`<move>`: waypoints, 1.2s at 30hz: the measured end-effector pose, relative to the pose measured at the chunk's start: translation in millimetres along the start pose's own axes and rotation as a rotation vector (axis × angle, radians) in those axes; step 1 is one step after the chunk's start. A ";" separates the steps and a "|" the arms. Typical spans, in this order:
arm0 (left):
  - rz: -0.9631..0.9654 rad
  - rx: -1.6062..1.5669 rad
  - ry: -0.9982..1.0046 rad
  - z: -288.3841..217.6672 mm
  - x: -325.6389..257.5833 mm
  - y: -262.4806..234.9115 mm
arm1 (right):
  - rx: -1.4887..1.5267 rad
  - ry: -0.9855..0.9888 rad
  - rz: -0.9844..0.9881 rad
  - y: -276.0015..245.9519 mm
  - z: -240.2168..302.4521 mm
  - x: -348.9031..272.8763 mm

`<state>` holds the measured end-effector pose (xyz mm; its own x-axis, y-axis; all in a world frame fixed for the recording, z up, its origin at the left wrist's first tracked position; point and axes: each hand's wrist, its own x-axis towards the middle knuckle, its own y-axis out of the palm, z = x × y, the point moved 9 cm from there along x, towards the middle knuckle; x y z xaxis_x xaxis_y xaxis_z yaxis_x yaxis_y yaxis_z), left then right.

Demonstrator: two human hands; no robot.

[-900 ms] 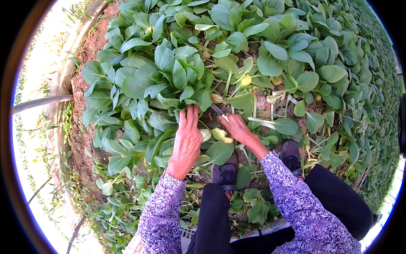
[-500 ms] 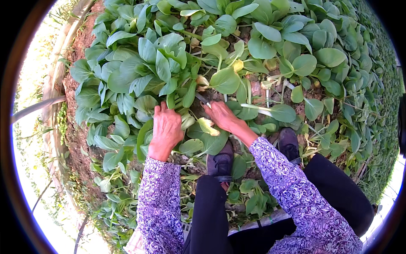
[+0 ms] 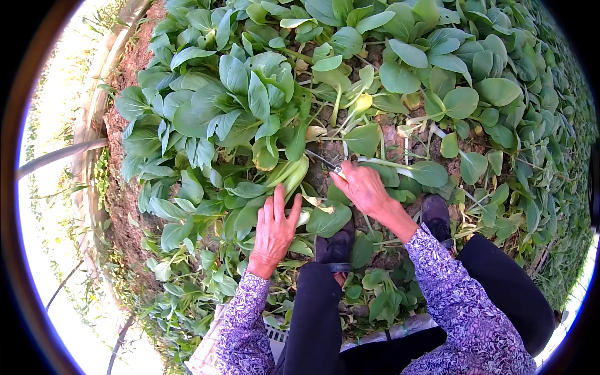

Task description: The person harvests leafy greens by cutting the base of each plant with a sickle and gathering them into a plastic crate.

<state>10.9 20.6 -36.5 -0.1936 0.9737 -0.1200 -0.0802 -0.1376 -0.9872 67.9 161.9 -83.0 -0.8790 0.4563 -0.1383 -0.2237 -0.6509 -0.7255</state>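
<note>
Since half a second ago my left hand (image 3: 274, 234) has slid down and toward me, off the big leaves and onto the lower part of the leafy green plant (image 3: 250, 119) I am working at. My right hand (image 3: 362, 187) has barely shifted; it stays closed around a small knife (image 3: 324, 160) whose thin blade points up and left toward the plant's pale stalks (image 3: 289, 175).

The plant sits near the left edge of the bed (image 3: 125, 206), where bare reddish soil runs along a pale border (image 3: 87, 150). Rows of the same greens crowd the far and right sides, so open room is only the patch of trampled soil and cut leaves between my hands and my dark shoes (image 3: 337, 247).

My left hand lies flat, palm down, fingers spread and pressing on the leaves, gripping nothing. Both forearms in purple patterned sleeves (image 3: 450, 294) reach forward over my black trousers, hands well apart.
</note>
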 end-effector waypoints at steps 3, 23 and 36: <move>0.018 -0.058 -0.015 5.9 3.9 -2.4 | -0.047 -0.109 0.040 2.3 7.3 13.4; 0.109 -0.176 -0.236 31.0 8.5 13.4 | 0.023 -0.153 0.095 26.9 19.6 21.0; 0.023 -0.022 -0.193 13.5 -11.9 33.9 | -0.061 -0.314 0.026 39.7 26.3 1.3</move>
<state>-2.7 1.8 -67.1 -0.3792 0.9172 -0.1226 -0.0526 -0.1537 -0.9867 46.8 120.8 -94.2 -0.9733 0.2241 0.0503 -0.1819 -0.6183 -0.7646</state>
